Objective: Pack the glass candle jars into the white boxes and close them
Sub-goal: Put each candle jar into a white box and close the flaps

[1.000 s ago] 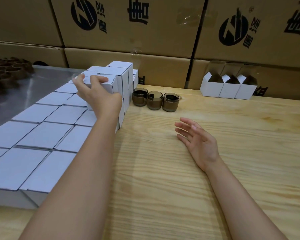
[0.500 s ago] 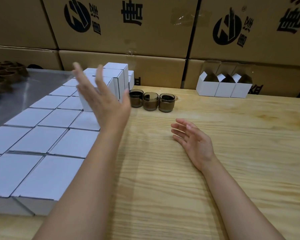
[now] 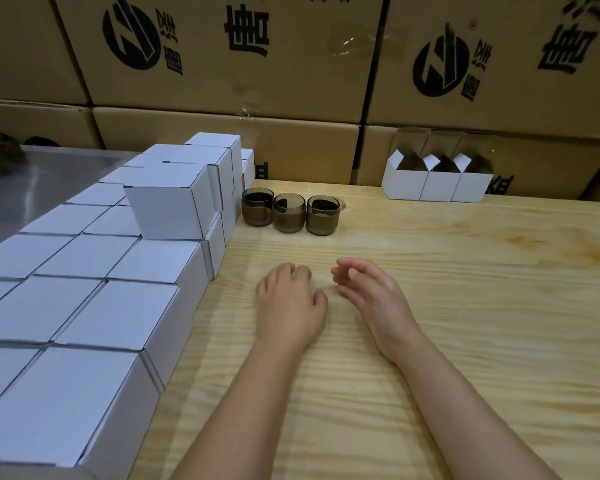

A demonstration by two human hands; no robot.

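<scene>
A: Left hand [image 3: 290,303]?
B: Palm down on table [image 3: 482,306], fingers loosely curled, gripping nothing.
A: Right hand [image 3: 371,299]?
B: Just beside it, edge-on, fingers slack and half bent, empty.
A: Jars [image 3: 289,213]?
B: Three in a row beyond the hands, beside closed boxes [image 3: 84,254]. Open boxes [image 3: 433,183] well right.

The left hand [image 3: 288,306] and the right hand [image 3: 371,299] are both bare. The left forearm [image 3: 236,410] and the right forearm [image 3: 465,410] are bare too, as far as the bottom edge shows them. Both are slender and smooth and narrow at the wrists. A short-trimmed fingernail [image 3: 352,272] shows on one right finger; finer detail is too soft to tell.
</scene>
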